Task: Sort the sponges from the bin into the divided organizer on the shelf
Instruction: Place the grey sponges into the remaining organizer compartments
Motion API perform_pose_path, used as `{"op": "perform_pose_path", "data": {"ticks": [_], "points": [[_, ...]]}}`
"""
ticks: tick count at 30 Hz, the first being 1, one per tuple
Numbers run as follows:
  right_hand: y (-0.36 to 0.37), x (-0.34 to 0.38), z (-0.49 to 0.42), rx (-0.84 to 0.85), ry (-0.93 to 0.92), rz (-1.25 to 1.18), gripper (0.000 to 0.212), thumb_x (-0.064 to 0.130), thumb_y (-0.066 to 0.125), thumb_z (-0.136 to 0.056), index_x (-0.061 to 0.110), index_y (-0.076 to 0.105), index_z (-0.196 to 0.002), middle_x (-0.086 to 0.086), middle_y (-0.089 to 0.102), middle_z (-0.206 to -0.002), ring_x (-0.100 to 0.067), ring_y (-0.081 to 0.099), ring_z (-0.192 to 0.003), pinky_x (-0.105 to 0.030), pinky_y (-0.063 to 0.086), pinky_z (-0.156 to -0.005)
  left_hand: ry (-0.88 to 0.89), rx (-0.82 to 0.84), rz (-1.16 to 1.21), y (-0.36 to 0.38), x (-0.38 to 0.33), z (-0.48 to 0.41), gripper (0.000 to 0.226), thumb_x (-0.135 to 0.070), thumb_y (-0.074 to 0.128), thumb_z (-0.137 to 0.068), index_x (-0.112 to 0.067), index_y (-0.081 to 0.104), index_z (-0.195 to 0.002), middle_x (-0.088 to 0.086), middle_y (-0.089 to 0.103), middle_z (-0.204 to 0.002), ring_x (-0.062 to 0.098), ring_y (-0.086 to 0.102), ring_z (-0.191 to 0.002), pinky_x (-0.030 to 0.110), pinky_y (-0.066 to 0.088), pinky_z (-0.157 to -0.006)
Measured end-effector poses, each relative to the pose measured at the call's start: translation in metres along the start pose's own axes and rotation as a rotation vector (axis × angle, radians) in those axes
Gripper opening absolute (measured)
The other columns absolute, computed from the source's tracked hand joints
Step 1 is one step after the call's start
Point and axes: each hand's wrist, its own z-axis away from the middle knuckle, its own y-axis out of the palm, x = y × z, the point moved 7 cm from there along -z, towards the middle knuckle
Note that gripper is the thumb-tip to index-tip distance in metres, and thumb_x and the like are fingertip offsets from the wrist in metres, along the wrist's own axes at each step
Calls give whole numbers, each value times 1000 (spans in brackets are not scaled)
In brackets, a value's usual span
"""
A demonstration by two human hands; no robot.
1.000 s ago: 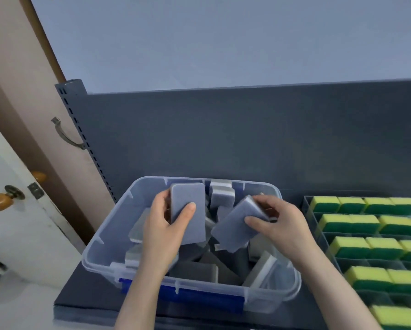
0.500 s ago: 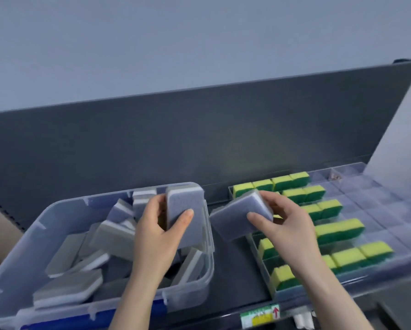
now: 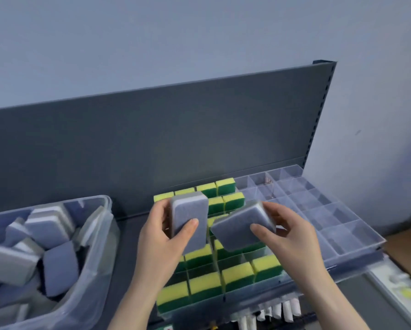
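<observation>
While both forearms reach in from the near edge, the front rows of yellow-and-green sponges are seen just below and between the wrists, stood on edge in the compartments of the divided organizer. Up a little, and the left hand is seen wrapped round a grey sponge, thumb pressed on its face, fingers curled behind, the sponge held upright above the organizer's left columns. Just to the right of it, the right hand is clamped on a second grey sponge, thumb on top, fingers behind its far edge. This one is tilted, its low corner pointed toward the left hand, and whether the two sponges touch cannot be told. Left of the left hand, the clear bin is set on the shelf, a jumble of grey sponges heaped inside. Beyond and right of the right hand, the organizer's see-through compartments are spread toward the far corner. Behind it all, the dark back panel is raised, and a pale wall is seen above.
</observation>
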Motion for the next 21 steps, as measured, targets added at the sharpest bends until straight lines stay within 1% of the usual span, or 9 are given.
{"op": "perform_pose_path", "data": {"ticks": [3,5,7,11,15,18,21], "points": [[-31,-16,-15,1,7,-2,41,14,76,-72,41,61,-99,17,68,-90,-1,63,-84,-17,52,-66,5,23,-28,30,-13,-4,46,-34,74,-76,-49,47,-109,-27,59,-101,-2,60,-90,13,50,-60],[-45,-26,-24,-4,14,-9,42,14,76,-72,44,61,-96,18,68,-88,1,62,-82,-14,52,-65,7,31,-42,44,-20,-7,49,-33,74,-77,-51,44,-111,-28,58,-101,-2,60,-91,12,50,-59],[-54,-35,-31,-11,27,-24,43,13,76,-71,46,61,-94,19,69,-86,1,63,-82,-15,52,-65,12,42,-46,56,-25,-13,50,-31,73,-78,-52,43,-112,-30,57,-100,-2,59,-91,11,49,-59],[-58,-52,-47,-13,56,-35,42,12,77,-71,44,63,-94,19,69,-85,1,63,-80,-14,52,-65,31,67,-65,75,-33,-36,43,-39,71,-80,-51,45,-112,-30,57,-99,-3,58,-90,11,49,-59],[-59,-58,-71,-18,58,-13,40,13,77,-72,38,64,-100,16,68,-89,1,62,-82,-20,52,-68,79,100,-112,94,-34,-68,38,-50,67,-78,-49,45,-110,-26,59,-98,-1,60,-88,22,53,-60],[-61,-60,-94,-21,40,54,39,15,76,-73,34,64,-105,15,67,-92,0,61,-83,-20,51,-70,102,128,-132,106,-32,-93,37,-49,66,-76,-46,46,-106,-24,59,-98,-2,58,-88,24,53,-60],[-63,-63,-127,-16,38,147,40,18,75,-74,33,63,-109,18,66,-96,0,60,-86,-14,47,-68,101,140,-107,119,-24,-120,34,-44,69,-75,-42,47,-101,-22,59,-93,2,59,-84,30,53,-61]]}}
